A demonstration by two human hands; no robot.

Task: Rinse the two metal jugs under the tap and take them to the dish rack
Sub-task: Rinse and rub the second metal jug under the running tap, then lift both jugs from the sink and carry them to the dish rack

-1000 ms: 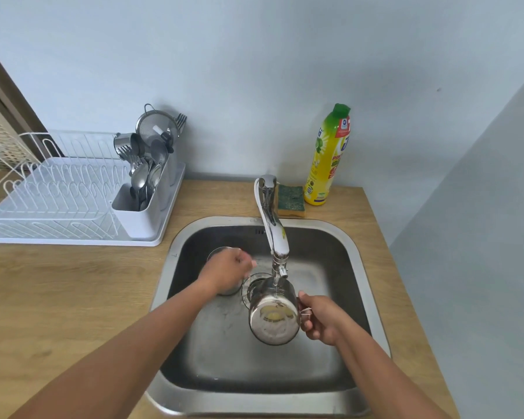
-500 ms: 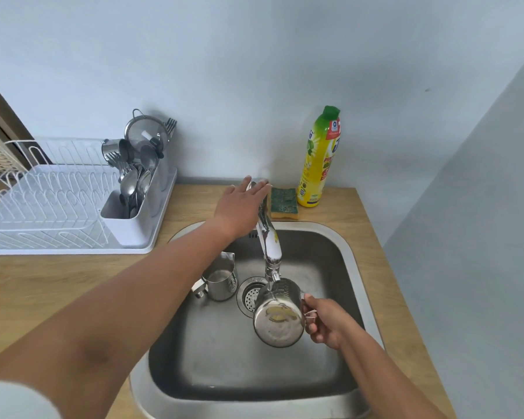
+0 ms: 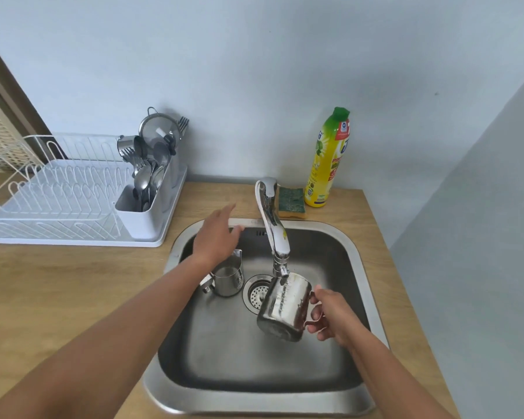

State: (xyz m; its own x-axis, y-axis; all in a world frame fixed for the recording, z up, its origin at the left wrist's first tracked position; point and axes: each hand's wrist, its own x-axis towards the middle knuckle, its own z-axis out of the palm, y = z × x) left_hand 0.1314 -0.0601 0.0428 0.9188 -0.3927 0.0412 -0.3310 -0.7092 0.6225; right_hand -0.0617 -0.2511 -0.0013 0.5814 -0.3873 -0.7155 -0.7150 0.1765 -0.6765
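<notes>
My right hand (image 3: 333,316) grips the handle of a shiny metal jug (image 3: 285,309), tilted with its mouth up against the spout of the chrome tap (image 3: 273,225), above the sink (image 3: 357,267). A second metal jug (image 3: 229,276) stands upright on the sink floor to the left of the drain (image 3: 256,293). My left hand (image 3: 217,237) hovers open over the sink's back left corner, just above that jug and left of the tap, touching neither. No water stream is visible. The white dish rack (image 3: 58,204) stands on the counter at the left.
The rack's cutlery holder (image 3: 152,189) is full of spoons, forks and a strainer. A green-topped sponge (image 3: 291,202) and a yellow dish soap bottle (image 3: 327,161) stand behind the sink. Wooden counter (image 3: 73,297) lies between sink and rack. A wall closes the right side.
My left hand left the second jug, reached up onto the tap lever, and has now drawn back left of the tap. The jug in my right hand has tipped further, mouth toward the spout.
</notes>
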